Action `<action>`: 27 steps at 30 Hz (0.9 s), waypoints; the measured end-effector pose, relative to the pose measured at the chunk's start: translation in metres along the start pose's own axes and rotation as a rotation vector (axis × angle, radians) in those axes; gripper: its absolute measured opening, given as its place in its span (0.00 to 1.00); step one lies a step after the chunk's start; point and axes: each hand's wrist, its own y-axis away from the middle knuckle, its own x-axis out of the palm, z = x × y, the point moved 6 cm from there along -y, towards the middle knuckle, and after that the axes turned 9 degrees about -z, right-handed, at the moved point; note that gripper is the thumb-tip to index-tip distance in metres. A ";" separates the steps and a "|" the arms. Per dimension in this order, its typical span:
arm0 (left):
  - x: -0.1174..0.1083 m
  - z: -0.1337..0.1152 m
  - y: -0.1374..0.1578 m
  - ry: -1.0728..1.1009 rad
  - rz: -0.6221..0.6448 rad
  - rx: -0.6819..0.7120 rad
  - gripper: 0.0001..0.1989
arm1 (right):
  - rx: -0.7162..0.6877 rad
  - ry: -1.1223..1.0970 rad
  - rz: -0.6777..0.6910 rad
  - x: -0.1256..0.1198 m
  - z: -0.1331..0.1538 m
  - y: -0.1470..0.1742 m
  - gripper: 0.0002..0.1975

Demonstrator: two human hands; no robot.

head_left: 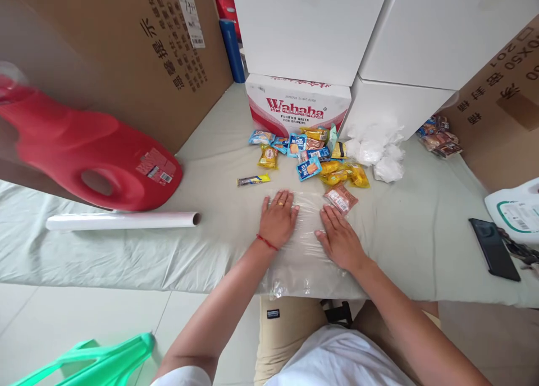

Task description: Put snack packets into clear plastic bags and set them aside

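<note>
A sheet of clear plastic film [305, 257] lies spread on the cloth-covered table, its near end reaching the front edge. My left hand [278, 220] rests flat on the film's left side, fingers stretched forward. On its right side my right hand [340, 237] lies flat too, fingertips beside a reddish-brown snack packet [341, 198]. Just beyond the hands is a pile of small snack packets, with a blue packet [309, 168] and a yellow packet [336, 175] among them. A slim yellow-and-dark packet [253, 180] lies apart, ahead of my left hand.
A roll of film [122, 221] and a large red bottle [96, 150] lie at the left. White plastic-wrapped bundles [377, 150] sit right of the packets. Behind stands a Wahaha carton [298, 105] under white boxes. A phone [494, 249] lies far right, near a white jug [516, 210].
</note>
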 end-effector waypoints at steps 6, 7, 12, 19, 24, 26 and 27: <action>0.008 0.018 -0.007 0.007 0.017 -0.055 0.29 | -0.004 -0.173 -0.082 -0.032 -0.026 0.026 0.22; 0.010 0.019 -0.007 0.015 0.030 -0.048 0.29 | 0.027 -0.206 -0.136 -0.042 -0.029 0.022 0.20; 0.011 0.022 -0.007 0.032 0.053 -0.034 0.29 | 0.258 -0.039 -0.328 -0.068 -0.053 -0.018 0.18; 0.001 0.023 -0.011 0.035 0.017 -0.033 0.27 | 0.405 0.160 0.054 -0.039 -0.083 -0.053 0.28; 0.002 0.024 -0.014 0.078 -0.011 -0.045 0.26 | 0.524 -0.020 0.063 -0.039 -0.106 -0.041 0.29; 0.003 0.025 -0.014 0.091 -0.021 -0.050 0.26 | 0.531 -0.074 0.050 -0.040 -0.113 -0.040 0.30; 0.003 0.025 -0.014 0.095 -0.024 -0.051 0.26 | 0.533 -0.089 0.035 -0.041 -0.114 -0.040 0.30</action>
